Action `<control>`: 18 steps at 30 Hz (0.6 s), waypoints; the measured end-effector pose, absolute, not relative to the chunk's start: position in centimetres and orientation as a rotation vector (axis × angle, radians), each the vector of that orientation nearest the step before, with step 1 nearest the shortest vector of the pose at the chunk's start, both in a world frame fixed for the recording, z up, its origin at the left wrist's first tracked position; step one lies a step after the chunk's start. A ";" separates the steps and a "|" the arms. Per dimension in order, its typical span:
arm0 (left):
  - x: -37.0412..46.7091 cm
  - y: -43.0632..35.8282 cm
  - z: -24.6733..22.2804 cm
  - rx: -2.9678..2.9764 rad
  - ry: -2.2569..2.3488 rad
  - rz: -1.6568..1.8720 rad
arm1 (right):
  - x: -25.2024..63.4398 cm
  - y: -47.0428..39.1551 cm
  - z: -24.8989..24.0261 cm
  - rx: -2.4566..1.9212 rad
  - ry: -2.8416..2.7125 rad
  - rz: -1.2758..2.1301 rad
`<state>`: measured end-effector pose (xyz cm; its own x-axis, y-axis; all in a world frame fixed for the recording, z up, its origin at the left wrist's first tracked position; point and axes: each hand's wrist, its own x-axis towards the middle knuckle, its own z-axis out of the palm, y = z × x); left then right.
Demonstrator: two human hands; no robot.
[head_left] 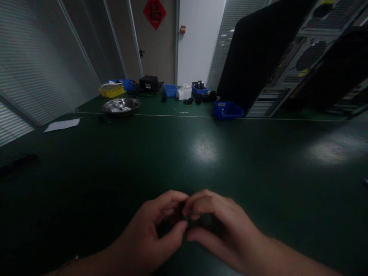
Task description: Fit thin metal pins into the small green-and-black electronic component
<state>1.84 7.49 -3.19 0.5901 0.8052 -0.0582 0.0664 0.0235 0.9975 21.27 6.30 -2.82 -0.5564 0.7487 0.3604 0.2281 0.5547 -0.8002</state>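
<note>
Left hand: the left hand [151, 226] was curled, its thumb and fingers closed in on a small piece [186, 218], apparently dark and thin, though the dim view blurred it.
Right hand: the right hand [225, 220] arched over from the other side, its fingertips at the same piece; whether they gripped it, I could not tell.
Small piece: it sat between the two hands, above the near part of the surface.
Green surface: the surface [138, 153] carried dark items [21, 160] at the left edge, a white sheet [61, 125], a yellow basket [112, 91], a metal bowl [133, 105], a black box [148, 83], a small blue tray [170, 91], a white object [184, 92] and an open blue bin [228, 111].
Room: blinds [31, 57] stood at left, then a door [158, 50] with a red diamond sign [154, 13], a white panel [201, 42], and computer cases [304, 57] at right.
</note>
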 end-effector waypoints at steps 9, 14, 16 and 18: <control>1.3 7.2 -3.5 1.522 0.813 0.669 | 21.2 6.2 -2.5 -0.759 -2.032 0.903; 1.4 7.2 -3.0 1.536 0.870 0.665 | 21.2 6.3 -2.3 -0.753 -2.028 0.894; 1.3 7.2 -3.0 1.544 0.882 0.675 | 21.2 6.3 -2.1 -0.759 -2.023 0.889; 1.2 7.2 -3.1 1.551 0.884 0.693 | 21.2 6.3 -1.9 -0.757 -2.012 0.869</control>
